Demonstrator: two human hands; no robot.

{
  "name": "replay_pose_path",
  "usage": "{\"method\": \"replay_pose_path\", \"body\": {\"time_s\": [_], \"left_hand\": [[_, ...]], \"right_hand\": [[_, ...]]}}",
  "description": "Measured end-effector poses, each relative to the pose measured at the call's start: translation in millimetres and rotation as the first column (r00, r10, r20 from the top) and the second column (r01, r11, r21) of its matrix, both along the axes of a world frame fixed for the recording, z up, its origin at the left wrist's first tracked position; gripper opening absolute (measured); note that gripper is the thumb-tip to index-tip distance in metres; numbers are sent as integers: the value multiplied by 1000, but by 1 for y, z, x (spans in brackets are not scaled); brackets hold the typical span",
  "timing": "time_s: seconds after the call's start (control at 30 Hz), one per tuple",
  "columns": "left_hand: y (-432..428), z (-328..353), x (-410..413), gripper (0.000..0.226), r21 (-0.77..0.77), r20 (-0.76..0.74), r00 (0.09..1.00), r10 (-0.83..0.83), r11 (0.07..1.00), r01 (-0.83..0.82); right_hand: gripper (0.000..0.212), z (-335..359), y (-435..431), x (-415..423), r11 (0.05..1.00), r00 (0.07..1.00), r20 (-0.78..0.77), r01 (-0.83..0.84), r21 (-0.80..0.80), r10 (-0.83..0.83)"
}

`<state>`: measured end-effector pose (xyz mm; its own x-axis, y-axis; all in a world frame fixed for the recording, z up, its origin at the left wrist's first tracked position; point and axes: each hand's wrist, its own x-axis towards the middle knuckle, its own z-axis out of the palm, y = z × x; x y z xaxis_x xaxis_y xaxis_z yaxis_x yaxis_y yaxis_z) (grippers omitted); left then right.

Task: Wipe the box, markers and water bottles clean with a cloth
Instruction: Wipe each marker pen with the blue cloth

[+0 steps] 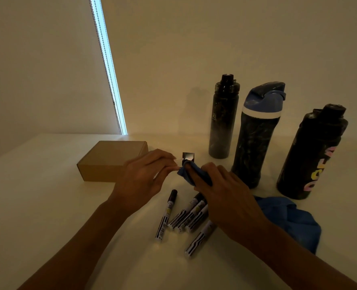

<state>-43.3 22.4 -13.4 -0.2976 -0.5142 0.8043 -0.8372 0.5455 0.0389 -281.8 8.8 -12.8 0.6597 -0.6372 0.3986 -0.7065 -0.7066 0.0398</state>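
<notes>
Left hand [144, 176] pinches a small, shiny, stemmed square object [188, 157]; right hand [225, 193], gripping blue fabric cloth [182, 173], should rub lightly.

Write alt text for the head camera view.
A left hand pinches the thin stem of a small shiny square object while the right hand holds a blue cloth against it. On the pale table lie a cardboard box and several markers; three dark water bottles stand at right.
</notes>
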Motion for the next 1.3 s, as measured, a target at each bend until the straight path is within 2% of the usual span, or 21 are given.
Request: {"method": "replay_pose_path", "body": {"time_s": [0.17, 0.33, 0.47, 0.57, 0.67, 0.83, 1.0, 1.13, 1.3], "left_hand": [[0, 5, -7, 11, -11, 46, 999, -17, 1000, 18], [0, 5, -1, 12, 19, 22, 1000, -16, 1000, 15], [1, 6, -4, 10, 22, 16, 999, -38, 999, 38], [3, 6, -7, 10, 29, 30, 998, -53, 998, 52], [4, 7, -6, 11, 14, 10, 998, -55, 998, 55], [2, 10, 1, 9, -11, -84, 996, -11, 1000, 10], [1, 8, 6, 10, -22, -148, 989, -9, 1000, 6], [4, 11, 0, 9, -3, -223, 972, -78, 997, 79], [8, 11, -17, 9, 61, -231, 959, -166, 981, 184]], "right_hand": [[103, -4, -24, 1, 996, 994, 83, 78, -52, -74], [76, -3, 0, -4, 997, 998, 63, 11, -71, -7], [85, -2, -16, -3, 992, 995, 72, 70, -101, -63], [86, -6, -28, 0, 995, 993, 113, 44, -87, -34], [75, 1, -7, -3, 995, 994, 73, 88, -53, -84], [72, -2, 7, 0, 999, 997, 67, 44, 9, -44], [61, -2, 4, -5, 999, 995, 88, 41, -13, -40], [55, -10, -12, -3, 1000, 977, 211, 26, -15, -22], [56, -9, -16, -1, 1000, 937, 349, 10, -7, -7]]}}
